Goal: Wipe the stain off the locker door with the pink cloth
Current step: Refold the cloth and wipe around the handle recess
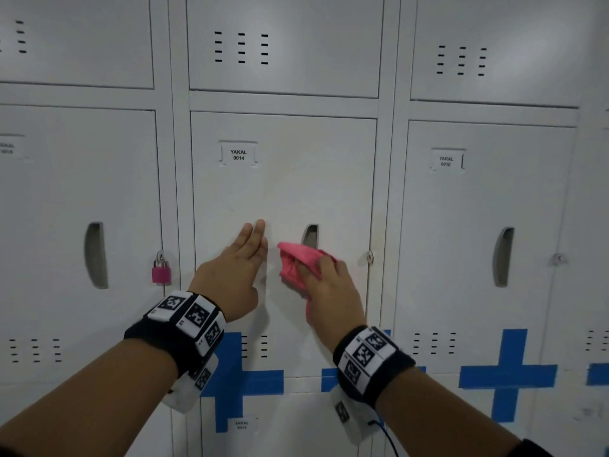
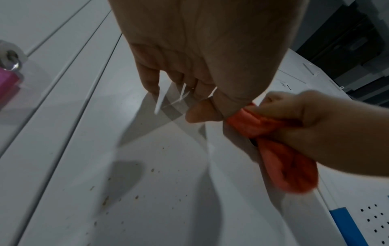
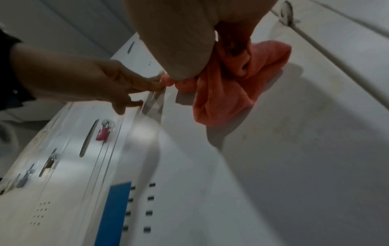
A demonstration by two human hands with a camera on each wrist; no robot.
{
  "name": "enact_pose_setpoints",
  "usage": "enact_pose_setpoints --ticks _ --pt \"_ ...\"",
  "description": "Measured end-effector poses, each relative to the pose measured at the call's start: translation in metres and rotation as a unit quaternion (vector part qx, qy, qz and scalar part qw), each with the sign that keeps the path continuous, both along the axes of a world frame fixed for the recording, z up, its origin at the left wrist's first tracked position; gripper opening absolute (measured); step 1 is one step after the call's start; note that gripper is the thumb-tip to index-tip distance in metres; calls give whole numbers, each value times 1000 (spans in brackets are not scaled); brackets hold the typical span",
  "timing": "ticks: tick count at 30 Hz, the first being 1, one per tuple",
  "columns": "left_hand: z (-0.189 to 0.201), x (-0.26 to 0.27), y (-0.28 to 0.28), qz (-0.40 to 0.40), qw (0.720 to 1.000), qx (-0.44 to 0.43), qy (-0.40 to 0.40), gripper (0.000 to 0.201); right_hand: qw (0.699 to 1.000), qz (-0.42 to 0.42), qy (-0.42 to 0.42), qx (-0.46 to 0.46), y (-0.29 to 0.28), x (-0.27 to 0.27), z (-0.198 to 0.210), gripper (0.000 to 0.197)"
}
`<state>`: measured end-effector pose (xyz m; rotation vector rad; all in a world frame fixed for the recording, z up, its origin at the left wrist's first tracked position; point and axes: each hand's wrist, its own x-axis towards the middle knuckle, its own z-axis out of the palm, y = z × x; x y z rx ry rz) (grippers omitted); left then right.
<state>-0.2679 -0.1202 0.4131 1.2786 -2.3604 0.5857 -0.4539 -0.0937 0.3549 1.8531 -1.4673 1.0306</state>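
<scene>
The grey locker door [image 1: 313,179] labelled YAKAL 0014 fills the middle of the head view. My right hand [image 1: 329,285] grips a bunched pink cloth [image 1: 296,262] against the door, just below and left of the recessed handle [image 1: 310,235]. The cloth [image 3: 227,93] hangs crumpled under my right palm in the right wrist view. My left hand [image 1: 237,268] lies flat on the door with straight fingers, left of the cloth. Small brown specks [image 2: 134,196] dot the door below my left hand [image 2: 189,66]. The cloth [image 2: 280,153] shows beside it.
A pink padlock [image 1: 160,270] hangs on the left neighbour door. Blue tape crosses [image 1: 507,374] mark the lockers along the lower row. A hasp [image 1: 370,257] sits at the door's right edge. Vent slots [image 1: 254,346] lie under my hands.
</scene>
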Motion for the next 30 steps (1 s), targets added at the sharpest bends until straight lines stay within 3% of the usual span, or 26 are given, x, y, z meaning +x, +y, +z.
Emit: enact_pose_setpoints --ticks 4,7,11,14,19,24,26,30 --pt "1 -1 4 8 1000 6 -10 81 997 -32 46 48 7 -8 -31 58" --pt "7 0 9 13 1000 27 -8 78 994 -8 49 100 13 -13 -40 71" --pt "-2 6 27 13 999 49 -13 64 974 86 -149 150 28 -13 -36 44" --pt "-33 14 43 -5 995 92 46 57 963 94 -221 123 38 -1 -34 40" --pt "-100 50 69 -1 979 169 115 52 926 179 -300 140 54 36 -52 21" --pt "-167 108 85 60 966 217 129 57 924 205 -271 177 53 81 -109 2" --pt "-189 130 91 97 959 235 126 60 919 204 -251 225 52 102 -136 5" --pt "-231 175 102 163 942 266 128 61 883 217 -247 335 51 147 -192 6"
